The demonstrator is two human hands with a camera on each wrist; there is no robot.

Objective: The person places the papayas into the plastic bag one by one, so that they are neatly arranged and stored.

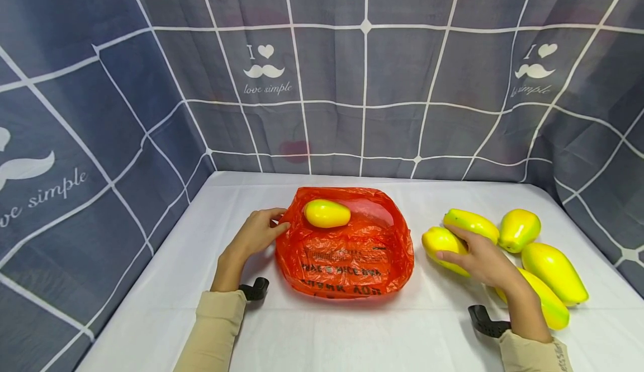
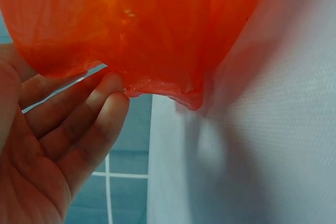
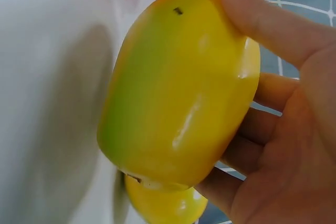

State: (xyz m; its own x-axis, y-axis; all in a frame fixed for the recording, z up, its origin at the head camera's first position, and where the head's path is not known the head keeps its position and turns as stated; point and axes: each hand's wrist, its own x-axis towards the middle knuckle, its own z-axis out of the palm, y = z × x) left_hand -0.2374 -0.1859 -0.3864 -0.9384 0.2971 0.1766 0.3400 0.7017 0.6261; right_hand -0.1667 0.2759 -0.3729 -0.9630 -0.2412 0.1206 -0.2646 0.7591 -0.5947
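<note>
My left hand [image 1: 257,231] pinches the left rim of a red plastic bag [image 1: 342,271] that lies open on the table. In the left wrist view the fingers [image 2: 105,124] bend in at the bag's edge [image 2: 157,51]. One yellow-green papaya [image 1: 327,213] is inside the bag, near its back left. To the right of the bag, my right hand [image 1: 480,257] grips another papaya [image 1: 443,243] from above. That held papaya [image 3: 178,87] fills the middle of the right wrist view, thumb on one side and fingers curled round the other.
Several more papayas lie right of my right hand: one behind it [image 1: 470,224], one at the back [image 1: 520,229], one at the far right [image 1: 555,271] and one partly under the wrist [image 1: 545,299]. A white cloth covers the table [image 1: 372,333]; grey checked curtains [image 1: 332,81] enclose it.
</note>
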